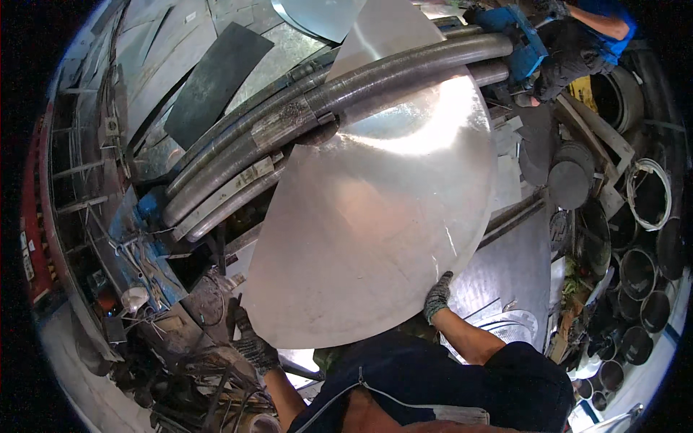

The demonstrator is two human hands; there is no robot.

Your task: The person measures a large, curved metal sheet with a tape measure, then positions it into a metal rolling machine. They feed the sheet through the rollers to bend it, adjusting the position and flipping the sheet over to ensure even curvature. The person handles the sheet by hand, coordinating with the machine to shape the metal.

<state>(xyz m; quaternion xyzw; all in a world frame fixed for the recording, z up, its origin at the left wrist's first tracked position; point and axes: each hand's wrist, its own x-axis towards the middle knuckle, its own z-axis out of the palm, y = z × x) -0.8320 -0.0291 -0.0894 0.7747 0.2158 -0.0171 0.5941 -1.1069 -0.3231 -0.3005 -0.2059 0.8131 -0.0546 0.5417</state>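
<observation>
A large, shiny, fan-shaped metal sheet point(361, 245) spreads out in front of me, its rounded lower edge close to my body. Its far part passes beneath a thick steel roller point(404, 68) and shows again beyond it. My right hand point(437, 297), in a grey knit glove, is closed on the sheet's right lower edge. At the left lower corner my gloved left hand point(254, 348) holds the rim, fingers pointing away from me. Some fingers of both hands are hidden. A narrow dark shape beside the left fingers is too unclear to name.
Blue end frames point(521, 47) carry several long rollers. A co-worker's arm point(599, 22) shows at the far right. Tools lie on a blue ledge point(148, 267) at left, above scrap metal point(209, 393). Several pipe pieces point(639, 273) stack at right; a dark plate point(216, 83) lies beyond the rollers.
</observation>
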